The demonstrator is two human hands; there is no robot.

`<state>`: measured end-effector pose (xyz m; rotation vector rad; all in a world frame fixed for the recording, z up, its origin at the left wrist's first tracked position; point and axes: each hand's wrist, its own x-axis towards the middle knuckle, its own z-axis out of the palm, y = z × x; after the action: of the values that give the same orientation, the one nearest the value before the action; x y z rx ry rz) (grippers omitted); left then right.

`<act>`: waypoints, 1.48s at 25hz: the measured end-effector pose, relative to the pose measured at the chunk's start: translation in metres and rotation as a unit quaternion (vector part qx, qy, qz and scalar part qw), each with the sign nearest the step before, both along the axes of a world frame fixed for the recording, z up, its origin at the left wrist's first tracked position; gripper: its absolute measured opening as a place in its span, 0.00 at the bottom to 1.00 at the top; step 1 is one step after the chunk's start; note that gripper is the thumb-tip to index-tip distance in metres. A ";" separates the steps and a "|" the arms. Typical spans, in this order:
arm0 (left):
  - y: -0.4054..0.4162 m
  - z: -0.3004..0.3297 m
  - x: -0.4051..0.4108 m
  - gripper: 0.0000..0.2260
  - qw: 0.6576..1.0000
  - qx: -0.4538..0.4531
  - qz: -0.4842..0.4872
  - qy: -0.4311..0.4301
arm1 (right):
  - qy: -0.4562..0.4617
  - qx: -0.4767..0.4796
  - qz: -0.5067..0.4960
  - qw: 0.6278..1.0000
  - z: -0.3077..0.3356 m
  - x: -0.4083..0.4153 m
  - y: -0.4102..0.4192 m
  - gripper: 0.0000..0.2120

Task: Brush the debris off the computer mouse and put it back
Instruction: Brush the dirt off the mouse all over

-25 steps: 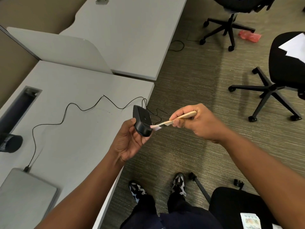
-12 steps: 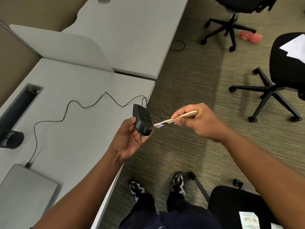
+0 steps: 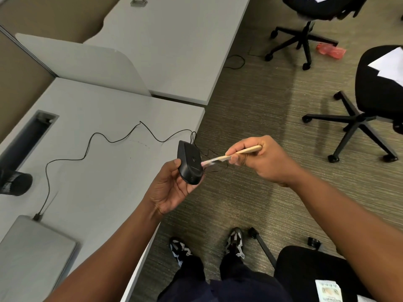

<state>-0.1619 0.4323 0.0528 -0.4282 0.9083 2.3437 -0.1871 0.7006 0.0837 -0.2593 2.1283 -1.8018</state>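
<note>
Change since earlier frame: little; the brush (image 3: 234,155) tip sits slightly higher on the mouse, and both hands hold much the same posture off the tabletop edge.
Left hand (image 3: 172,188): palm up, thumb and fingers clamped round the computer mouse (image 3: 190,162), which is tilted on its side with its base turned to the camera.
Right hand (image 3: 265,159): fingers curled tight round the wooden handle of the brush, bristle end pointing to 9 o'clock.
Contact: pale bristles touch the right flank of the mouse.
Location of task item: mouse is held in the air just past the tabletop (image 3: 104,171) edge, over the carpet, at 3 o'clock from where its cable (image 3: 91,140) runs across the surface.
Step in hand (judgement): brushing, not yet the return.
Method advice: keep the mouse over the floor so debris falls clear of the tabletop; use short light strokes away from the palm; rotate the mouse to reach seams and the underside sensor; keep slack in the cable so it does not tug the laptop (image 3: 32,258) at 7 o'clock.
Risk (judgement): loops of cable hang by the bristles and could snag.
Count: one mouse, one brush, one cable, one laptop, one dark mesh cup (image 3: 14,184) at 9 o'clock, three office chairs (image 3: 381,101) plus the seat partly seen at 5 o'clock.
</note>
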 end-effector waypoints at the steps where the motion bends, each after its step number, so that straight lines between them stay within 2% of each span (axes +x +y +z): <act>1: 0.000 0.001 0.000 0.29 1.000 -0.003 -0.005 0.003 | -0.013 -0.045 -0.015 0.999 0.003 0.000 -0.002 0.05; 4: 0.003 0.004 0.000 0.26 1.000 -0.019 -0.016 0.010 | -0.052 -0.138 0.000 0.989 0.010 -0.001 -0.009 0.10; 7: 0.002 0.004 -0.001 0.28 0.999 -0.011 -0.034 0.020 | -0.044 -0.127 -0.029 0.990 0.008 -0.003 -0.015 0.09; 10: 0.000 0.002 -0.002 0.30 0.998 -0.008 -0.051 0.030 | -0.030 -0.101 -0.079 0.991 0.005 -0.010 -0.016 0.04; 14: -0.002 -0.003 -0.001 0.31 0.998 -0.023 -0.057 0.034 | -0.028 -0.055 -0.108 0.992 0.001 -0.012 -0.015 0.05; 19: 0.000 -0.003 0.001 0.27 0.993 -0.038 -0.087 0.065 | -0.073 -0.168 -0.080 0.980 0.012 -0.012 -0.019 0.08; 25: 0.001 -0.005 0.003 0.24 0.988 -0.052 -0.116 0.085 | -0.092 -0.084 -0.060 0.990 0.013 -0.018 0.001 0.08; 30: 0.001 -0.007 0.002 0.28 0.986 -0.060 -0.124 0.095 | -0.098 -0.148 -0.052 0.983 0.018 -0.020 -0.003 0.09; 35: -0.001 -0.012 0.001 0.37 0.989 -0.075 -0.105 0.077 | -0.049 -0.021 -0.031 0.998 0.015 -0.020 0.005 0.04; 37: -0.003 -0.013 0.001 0.35 0.989 -0.070 -0.106 0.078 | -0.050 -0.045 -0.046 0.997 0.016 -0.020 0.005 0.04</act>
<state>-0.1607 0.4297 0.0395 -0.1935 1.1376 2.1495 -0.2071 0.7052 0.0993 -0.0932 2.0242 -1.9226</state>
